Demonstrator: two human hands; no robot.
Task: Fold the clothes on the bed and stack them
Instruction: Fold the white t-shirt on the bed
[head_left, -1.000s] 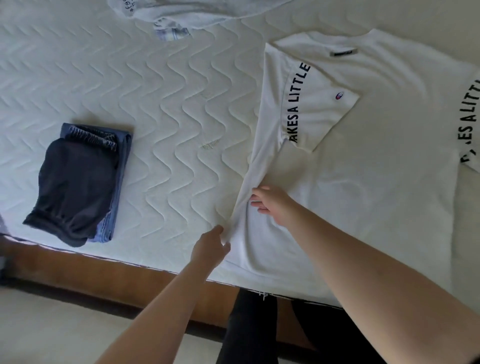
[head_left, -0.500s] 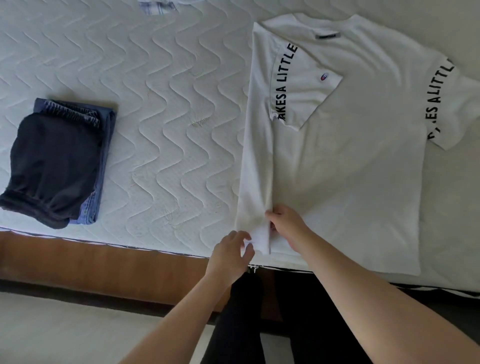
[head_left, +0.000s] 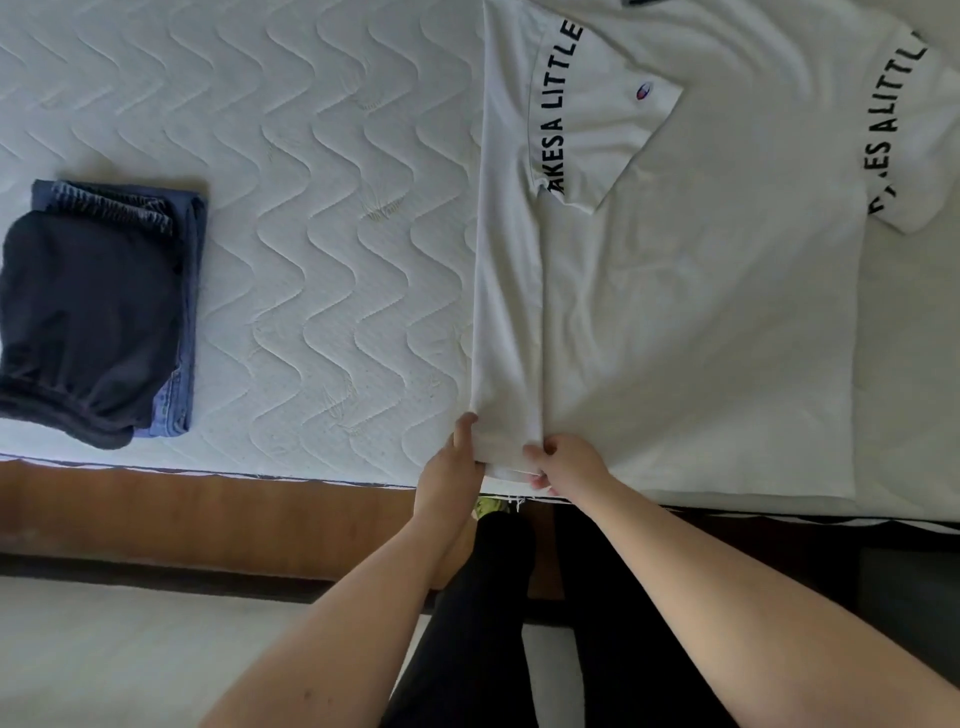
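Note:
A white t-shirt (head_left: 701, 312) with black lettering on the sleeves lies flat on the quilted white mattress (head_left: 322, 218). Its left side is folded inward as a narrow strip, with the left sleeve lying on top. My left hand (head_left: 454, 467) pinches the outer bottom corner of that folded strip at the bed's near edge. My right hand (head_left: 563, 462) grips the hem at the strip's inner edge, a short way to the right. At the left of the bed sits a stack of folded clothes (head_left: 98, 312), a dark garment on top of blue jeans.
The wooden bed frame (head_left: 208, 514) runs along the near edge, with pale floor (head_left: 156, 649) below it. My legs in black trousers (head_left: 519, 623) stand against the frame. The shirt's right sleeve (head_left: 904, 130) lies unfolded at the far right.
Both hands have slid down the folded strip to the shirt's bottom hem and spread apart. The view has shifted closer to the bed, so the heap of clothes at the top is out of sight.

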